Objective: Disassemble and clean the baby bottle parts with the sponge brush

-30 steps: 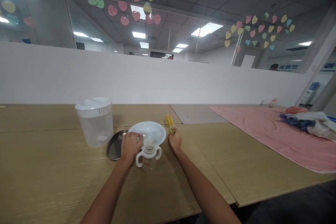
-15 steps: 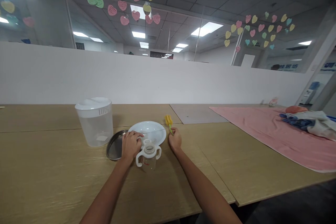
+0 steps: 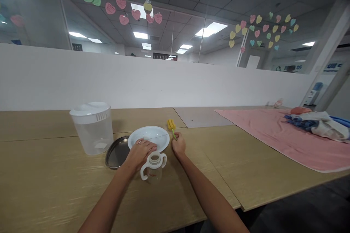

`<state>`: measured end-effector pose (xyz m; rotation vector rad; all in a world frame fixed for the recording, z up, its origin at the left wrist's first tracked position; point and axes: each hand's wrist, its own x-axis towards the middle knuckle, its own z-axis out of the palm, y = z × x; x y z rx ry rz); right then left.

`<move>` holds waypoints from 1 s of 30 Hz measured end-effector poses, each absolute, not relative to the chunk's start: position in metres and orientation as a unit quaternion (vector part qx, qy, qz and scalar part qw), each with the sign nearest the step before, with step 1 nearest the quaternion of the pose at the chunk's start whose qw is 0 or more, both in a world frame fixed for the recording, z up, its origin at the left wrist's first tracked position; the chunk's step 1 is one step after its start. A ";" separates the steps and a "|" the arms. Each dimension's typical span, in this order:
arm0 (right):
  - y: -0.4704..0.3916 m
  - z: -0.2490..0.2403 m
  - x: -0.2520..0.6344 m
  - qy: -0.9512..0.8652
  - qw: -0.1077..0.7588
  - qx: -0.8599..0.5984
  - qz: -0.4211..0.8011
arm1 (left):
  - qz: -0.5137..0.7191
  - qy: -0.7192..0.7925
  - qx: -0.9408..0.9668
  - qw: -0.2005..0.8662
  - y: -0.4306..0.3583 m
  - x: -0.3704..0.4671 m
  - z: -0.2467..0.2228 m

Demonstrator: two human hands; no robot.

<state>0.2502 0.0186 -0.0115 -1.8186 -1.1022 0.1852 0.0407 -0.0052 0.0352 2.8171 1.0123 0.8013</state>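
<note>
My right hand (image 3: 179, 145) pinches the green handle of a brush with a yellow sponge-like head (image 3: 171, 124), held upright beside the plate's right rim. The white plate (image 3: 149, 131) lies ahead of both hands. My left hand (image 3: 142, 151) reaches over the plate's near edge, fingers bent together; what lies under them is hidden. Just in front of it stands a clear baby bottle (image 3: 154, 173), uncapped, with two white handles round its neck. A thin line crosses above the plate between the hands; I cannot tell what it is.
Left of the plate lies a metal tray (image 3: 116, 154), partly behind my left hand. A clear bin with a white lid (image 3: 94, 131) stands beyond it. A pink cloth (image 3: 262, 131) covers the right side, with crumpled fabric (image 3: 314, 123) on it. A white partition (image 3: 136, 83) closes the back.
My left hand has shifted right, over the small white piece that showed beside the bottle. The right hand still holds the brush. The whole view has turned slightly right.
</note>
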 end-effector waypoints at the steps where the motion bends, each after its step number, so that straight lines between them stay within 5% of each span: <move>1: 0.019 -0.011 0.250 -0.453 0.482 -0.746 0.075 | 0.252 0.326 0.911 0.024 -0.006 0.041 0.036; 13: 0.017 -0.010 0.249 -0.454 0.476 -0.750 0.077 | 0.285 0.328 0.898 0.072 -0.011 0.042 0.040; 30: 0.018 -0.011 0.251 -0.450 0.494 -0.741 0.066 | 0.626 0.389 0.588 0.334 0.006 0.041 0.032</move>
